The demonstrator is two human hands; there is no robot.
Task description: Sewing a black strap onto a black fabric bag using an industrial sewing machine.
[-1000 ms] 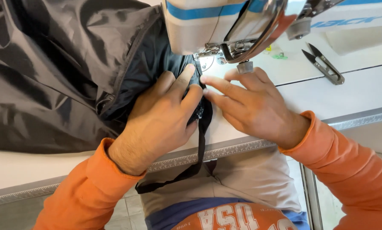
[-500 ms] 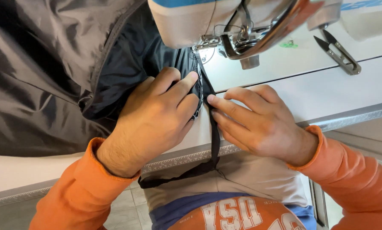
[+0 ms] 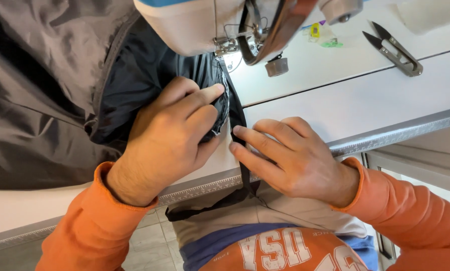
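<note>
My left hand (image 3: 172, 133) lies flat on a fold of dark grey fabric (image 3: 44, 85), fingers pressing its edge just in front of the sewing machine's needle area (image 3: 230, 50). My right hand (image 3: 290, 155) rests beside it, fingertips pinning a narrow black strap (image 3: 242, 150) that runs from under the presser foot over the table's front edge and hangs down toward my lap. The two hands almost touch. The white sewing machine head (image 3: 200, 25) covers the needle itself.
The bulk of the grey fabric is heaped at the left of the white table (image 3: 375, 95). Metal thread snips (image 3: 393, 47) lie at the back right, near small coloured clips (image 3: 320, 35). A ruler strip runs along the table's front edge (image 3: 385, 135).
Both hands have slid back toward the table's front edge, away from the presser foot, with the fabric edge and strap under them. The view has shifted slightly left.
</note>
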